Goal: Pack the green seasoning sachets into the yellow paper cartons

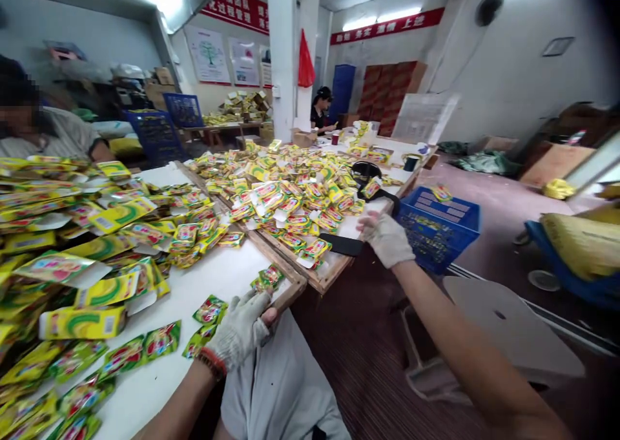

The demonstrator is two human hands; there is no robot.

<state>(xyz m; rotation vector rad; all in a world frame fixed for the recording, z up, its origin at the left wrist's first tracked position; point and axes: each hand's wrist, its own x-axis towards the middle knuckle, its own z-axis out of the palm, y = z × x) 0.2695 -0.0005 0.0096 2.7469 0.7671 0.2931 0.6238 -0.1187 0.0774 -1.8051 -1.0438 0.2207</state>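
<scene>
My left hand [242, 327], in a pale knitted glove, rests at the white table's wooden edge. Its fingers stretch toward green sachets [270, 276] and touch them, with the thumb apart. More green sachets [209, 311] lie just left of that hand, and a row of them [162, 338] runs further left. My right hand [387, 240], gloved too with bare fingertips, is held out beside the blue basket [436, 223], fingers apart and nothing in them. A small yellow carton [442, 192] appears over the basket; I cannot tell whether it touches the rim.
Yellow cartons [106, 223] are heaped at left, and another heap [300, 188] covers the second table. A black flat object [341, 244] lies by its edge. A grey plastic stool [508, 324] stands at right. One person [53, 130] sits at left, another [322, 110] further back.
</scene>
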